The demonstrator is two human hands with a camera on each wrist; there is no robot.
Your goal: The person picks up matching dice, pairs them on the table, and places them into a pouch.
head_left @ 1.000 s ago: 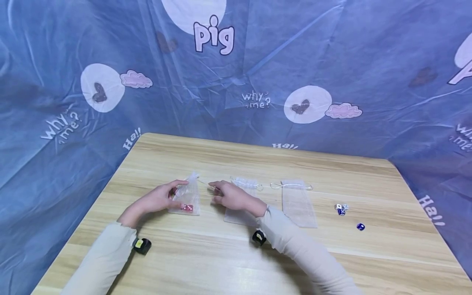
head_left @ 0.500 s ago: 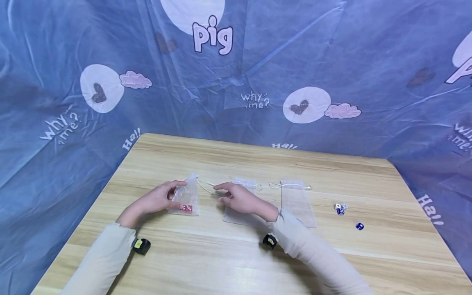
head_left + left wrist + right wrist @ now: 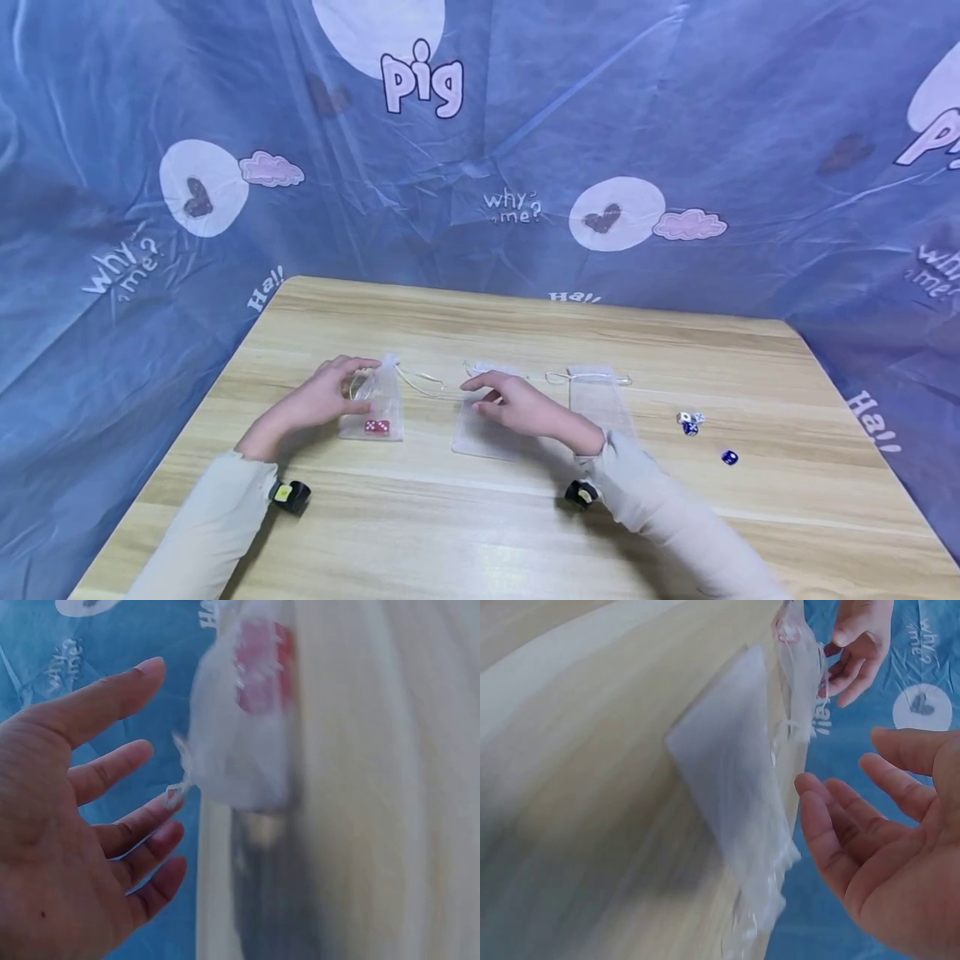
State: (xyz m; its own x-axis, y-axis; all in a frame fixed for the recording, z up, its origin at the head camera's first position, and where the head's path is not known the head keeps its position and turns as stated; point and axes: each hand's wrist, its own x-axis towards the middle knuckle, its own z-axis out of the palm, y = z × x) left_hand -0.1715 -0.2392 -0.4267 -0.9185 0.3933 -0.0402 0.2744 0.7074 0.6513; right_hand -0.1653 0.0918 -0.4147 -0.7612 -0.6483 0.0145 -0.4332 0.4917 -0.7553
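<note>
A sheer white drawstring bag lies at the left of the table, its neck gathered. Red dice show through its lower end. Beside it is my left hand, thumb and fingers spread. In the left wrist view a small cord loop appears at a fingertip; I cannot tell whether they touch. The bag's other cord trails right across the wood. My right hand hovers over a second, flat bag, partly hiding it. Its fingers are loosely bent, with nothing between them in the right wrist view.
A third flat bag lies right of the middle one, partly behind the right forearm. White dice and a blue die sit together farther right. Another blue die lies nearer. A blue printed cloth hangs behind the table.
My right hand has let go of the left bag's cord and moved right, over the middle bag. My left hand has drawn slightly left, its fingers spread wider.
</note>
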